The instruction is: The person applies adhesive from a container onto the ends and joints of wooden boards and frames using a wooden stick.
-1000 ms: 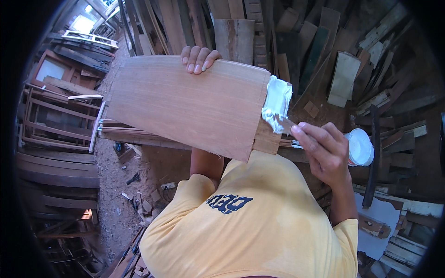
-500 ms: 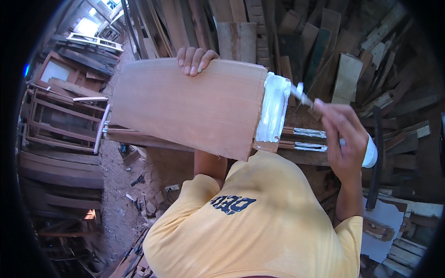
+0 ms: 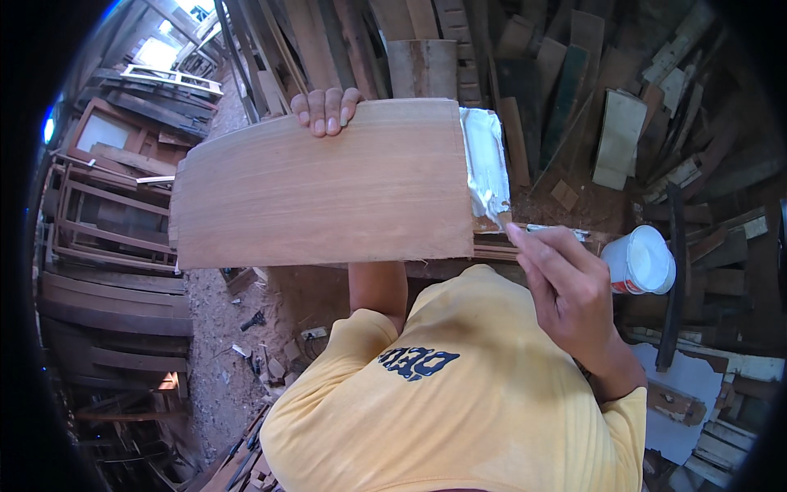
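In front of me is a broad reddish-brown wooden panel (image 3: 320, 193), its face toward me. My left hand (image 3: 325, 111) grips it by the far edge, fingers folded over the top and the forearm passing behind. A narrower tongue at the panel's right end is covered with thick white paste (image 3: 486, 156). My right hand (image 3: 570, 283) pinches a thin stick (image 3: 504, 219), whose tip touches the paste at the tongue's near corner. Most of the stick is hidden by my fingers, so its exact kind is unclear. A white plastic tub (image 3: 639, 261) with white contents stands just right of this hand.
Beneath the panel, wooden rails (image 3: 496, 249) carry white paste on their right ends. Dark timber (image 3: 675, 279) stands beside the tub. Boards (image 3: 422, 70) lean at the back; wooden frames (image 3: 115, 217) are stacked at left. Offcuts litter the dusty floor (image 3: 225, 316).
My right hand has moved left and nearer me, bringing the stick from beside the tongue's far part to its near corner. The panel has shifted left and levelled. More of the tub shows.
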The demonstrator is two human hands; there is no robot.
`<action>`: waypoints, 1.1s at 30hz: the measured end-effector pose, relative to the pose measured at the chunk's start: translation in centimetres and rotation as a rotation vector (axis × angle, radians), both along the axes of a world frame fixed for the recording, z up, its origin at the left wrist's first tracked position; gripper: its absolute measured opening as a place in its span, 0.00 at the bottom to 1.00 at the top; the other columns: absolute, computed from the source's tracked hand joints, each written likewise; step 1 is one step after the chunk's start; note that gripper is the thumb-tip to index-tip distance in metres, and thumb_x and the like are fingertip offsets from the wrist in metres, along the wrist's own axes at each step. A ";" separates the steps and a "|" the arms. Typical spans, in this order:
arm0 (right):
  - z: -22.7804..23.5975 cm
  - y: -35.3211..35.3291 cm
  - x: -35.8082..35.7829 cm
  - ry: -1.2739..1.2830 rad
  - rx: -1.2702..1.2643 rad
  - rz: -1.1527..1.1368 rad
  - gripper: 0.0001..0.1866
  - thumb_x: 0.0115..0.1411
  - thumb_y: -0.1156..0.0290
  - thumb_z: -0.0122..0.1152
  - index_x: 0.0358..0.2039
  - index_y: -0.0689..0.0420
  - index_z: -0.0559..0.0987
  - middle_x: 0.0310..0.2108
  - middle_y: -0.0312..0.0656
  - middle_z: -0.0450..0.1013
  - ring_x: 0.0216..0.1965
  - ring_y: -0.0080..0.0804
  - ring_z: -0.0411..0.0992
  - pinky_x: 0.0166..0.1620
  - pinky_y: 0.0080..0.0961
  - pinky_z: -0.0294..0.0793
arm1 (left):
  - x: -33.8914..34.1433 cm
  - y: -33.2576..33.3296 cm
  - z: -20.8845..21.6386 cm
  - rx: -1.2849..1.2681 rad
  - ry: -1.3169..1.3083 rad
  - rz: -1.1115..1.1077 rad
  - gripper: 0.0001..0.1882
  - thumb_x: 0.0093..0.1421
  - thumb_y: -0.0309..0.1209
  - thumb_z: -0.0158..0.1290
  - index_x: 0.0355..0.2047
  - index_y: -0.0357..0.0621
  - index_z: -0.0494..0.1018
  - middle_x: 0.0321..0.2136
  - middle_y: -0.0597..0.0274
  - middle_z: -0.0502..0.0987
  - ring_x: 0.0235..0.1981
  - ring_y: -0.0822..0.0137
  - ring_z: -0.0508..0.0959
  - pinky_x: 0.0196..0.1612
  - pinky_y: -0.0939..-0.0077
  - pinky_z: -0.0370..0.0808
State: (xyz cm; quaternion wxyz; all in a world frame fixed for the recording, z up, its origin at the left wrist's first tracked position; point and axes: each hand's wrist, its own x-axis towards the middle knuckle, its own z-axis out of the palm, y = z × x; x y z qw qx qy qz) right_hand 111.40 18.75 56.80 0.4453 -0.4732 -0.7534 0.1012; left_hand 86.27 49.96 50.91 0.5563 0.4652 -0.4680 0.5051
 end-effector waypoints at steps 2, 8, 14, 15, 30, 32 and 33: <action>-0.4 -1.0 0.8 0.004 -0.038 0.051 0.19 0.60 0.86 0.63 0.52 0.66 0.81 0.35 0.48 0.78 0.31 0.44 0.78 0.34 0.34 0.77 | -0.2 0.2 -0.5 -0.007 -0.007 -0.024 0.25 0.78 0.49 0.35 0.43 0.44 0.74 0.35 0.60 0.81 0.41 0.62 0.81 0.49 0.66 0.72; -1.1 -1.8 2.5 0.105 -0.059 0.052 0.17 0.60 0.85 0.63 0.50 0.64 0.84 0.36 0.48 0.79 0.33 0.40 0.79 0.35 0.32 0.78 | -0.2 0.9 -1.0 0.012 -0.067 0.001 0.16 0.79 0.37 0.38 0.44 0.44 0.74 0.36 0.60 0.81 0.42 0.64 0.81 0.51 0.67 0.73; -1.5 3.3 4.8 0.197 0.054 -0.023 0.18 0.62 0.83 0.62 0.53 0.58 0.84 0.39 0.44 0.78 0.37 0.33 0.78 0.39 0.28 0.75 | 1.2 0.7 -1.0 0.015 -0.070 -0.041 0.14 0.78 0.34 0.39 0.44 0.45 0.74 0.36 0.61 0.80 0.43 0.65 0.81 0.52 0.68 0.73; -2.1 4.7 4.7 0.238 0.119 -0.037 0.19 0.63 0.82 0.62 0.54 0.57 0.84 0.41 0.43 0.78 0.38 0.33 0.77 0.40 0.27 0.75 | 1.9 0.6 -0.7 0.009 -0.093 -0.081 0.14 0.78 0.34 0.39 0.44 0.45 0.74 0.36 0.61 0.80 0.43 0.65 0.81 0.51 0.68 0.73; 1.5 2.2 6.8 -0.168 0.148 0.065 0.22 0.58 0.83 0.65 0.53 0.55 0.85 0.41 0.43 0.75 0.36 0.41 0.74 0.38 0.35 0.75 | 1.5 -1.2 -1.1 -0.096 -0.104 -0.174 0.15 0.78 0.36 0.41 0.44 0.44 0.76 0.35 0.60 0.81 0.43 0.64 0.82 0.51 0.69 0.75; 1.5 3.9 6.5 -0.027 0.149 -0.054 0.20 0.60 0.84 0.62 0.52 0.56 0.85 0.41 0.43 0.75 0.37 0.41 0.75 0.38 0.35 0.75 | 2.6 -1.5 -0.9 -0.097 -0.121 -0.197 0.13 0.78 0.34 0.42 0.44 0.44 0.76 0.35 0.61 0.81 0.42 0.64 0.81 0.51 0.70 0.75; 1.1 4.2 6.4 -0.025 0.145 -0.071 0.20 0.60 0.84 0.62 0.52 0.56 0.85 0.41 0.43 0.75 0.37 0.41 0.75 0.38 0.35 0.75 | 3.3 -1.6 -0.9 -0.111 -0.115 -0.192 0.10 0.76 0.31 0.44 0.43 0.44 0.76 0.34 0.63 0.81 0.41 0.67 0.81 0.50 0.72 0.76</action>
